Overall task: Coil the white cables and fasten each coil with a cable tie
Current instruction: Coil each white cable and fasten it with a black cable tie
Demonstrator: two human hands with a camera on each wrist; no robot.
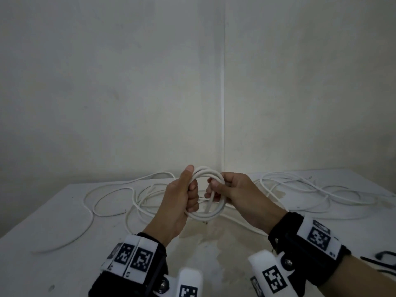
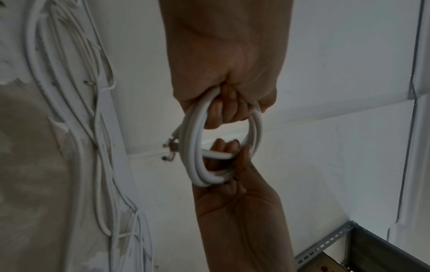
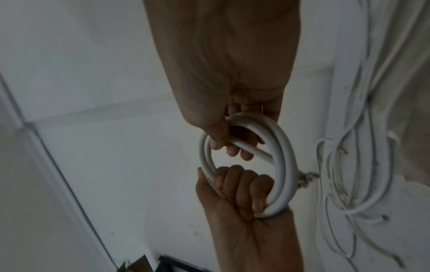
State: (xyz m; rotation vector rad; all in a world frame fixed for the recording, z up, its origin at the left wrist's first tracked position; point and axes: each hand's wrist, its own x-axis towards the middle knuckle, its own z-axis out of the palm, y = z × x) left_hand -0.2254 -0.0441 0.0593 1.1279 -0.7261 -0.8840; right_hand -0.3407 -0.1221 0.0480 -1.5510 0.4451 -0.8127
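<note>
Now left hand (image 1: 182,202) fisted round white cable coil (image 1: 211,215); right hand (image 1: 237,196) pinches coil's far right side, fingers curled.

Both forearms are bare, and each wrist wears a wide black strap. On the left wrist strap (image 1: 137,257) sit white rectangular blocks printed with black square code markers, side by side. A silver screw head (image 1: 164,284) fixes a white rounded mount (image 1: 190,282) below it, also bearing a marker. The right wrist strap (image 1: 300,243) carries similar white marker blocks, a small screw (image 1: 289,262) and another white mount (image 1: 270,273) with a black code square.
</note>
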